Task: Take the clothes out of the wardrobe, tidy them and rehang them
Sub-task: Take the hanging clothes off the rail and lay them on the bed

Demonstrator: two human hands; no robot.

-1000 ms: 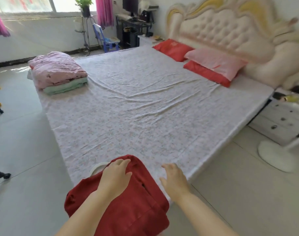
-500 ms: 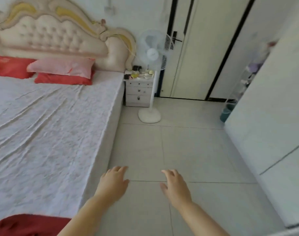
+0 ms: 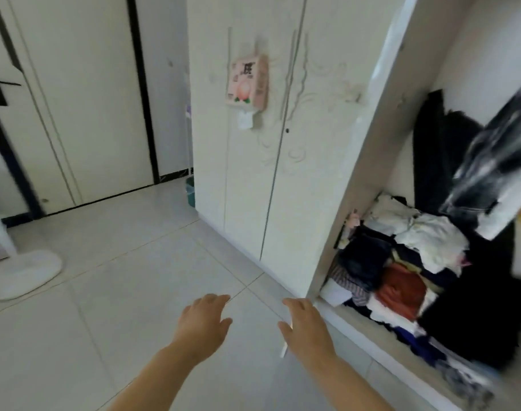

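The fingers (image 3: 214,300) of both hands are spread and only lightly bent, and they hold nothing. The left hand (image 3: 204,324) and the right hand (image 3: 306,327) are raised side by side, palms down, over the tiled floor (image 3: 120,262), and touch no object. The right hand is the nearer to the wardrobe (image 3: 380,161), just short of the lower edge of its open compartment.

Inside that compartment a loose heap of clothes (image 3: 401,262) lies at the bottom: white, dark blue, striped and rust-red pieces, unfolded and mixed. Above and behind it hang dark hanging garments (image 3: 440,149). A grey-and-white garment (image 3: 496,164) at the right edge is too blurred to identify. The adjacent wardrobe doors (image 3: 253,179) are closed, and a tissue pack (image 3: 247,81) is fixed to one of them.

Step in hand, as judged: approach to the wardrobe to remove a garment. No item is yet taken. The next move calls for a reach to the right into the open compartment, selection of one garment, and a grip that lifts it clear of its neighbours. The rail is not in view.
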